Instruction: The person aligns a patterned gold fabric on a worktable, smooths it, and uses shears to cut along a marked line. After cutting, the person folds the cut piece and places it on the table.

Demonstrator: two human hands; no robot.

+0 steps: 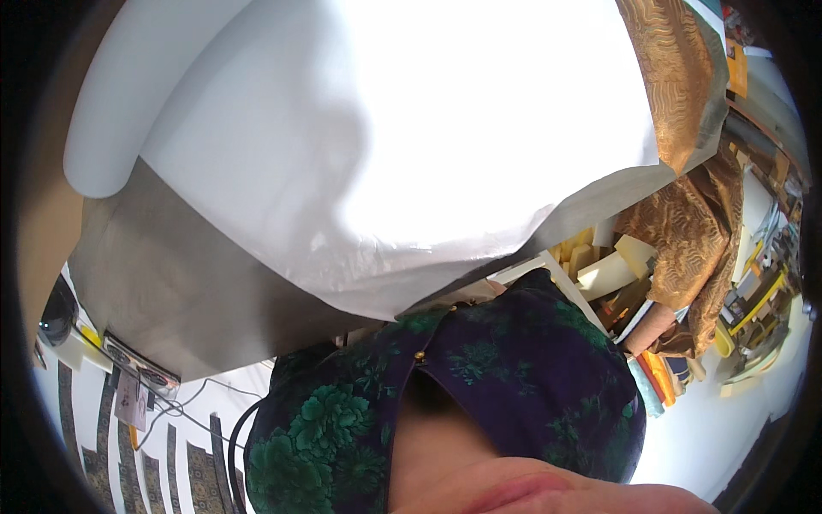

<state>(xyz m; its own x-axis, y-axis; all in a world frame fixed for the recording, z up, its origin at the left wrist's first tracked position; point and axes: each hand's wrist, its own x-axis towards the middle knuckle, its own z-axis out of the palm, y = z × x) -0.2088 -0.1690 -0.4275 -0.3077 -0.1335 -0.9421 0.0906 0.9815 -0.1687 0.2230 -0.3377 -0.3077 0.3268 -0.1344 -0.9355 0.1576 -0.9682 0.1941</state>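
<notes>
Neither my left hand nor my right hand can be made out. In front of me a large white sheet [479,111] with a glossy near edge lies spread over a grey-brown sheet [197,265]. Along its left side runs a thick white roll [128,111]. Brown-gold patterned fabric [672,77] lies at the far right, beside the white sheet. My dark purple garment with green flowers [514,360] comes close to the near edge. A small skin-toned patch shows at the garment's edge, too little to tell what it is.
More brown patterned fabric [693,240] hangs down on the right, by a tan cylinder [652,328]. Yellowish offcuts [604,270] fill a container there. Cluttered strips and pieces [762,300] lie farther right. At lower left are a boxy device [141,364], thin cables [193,411] and patterned strips [128,454].
</notes>
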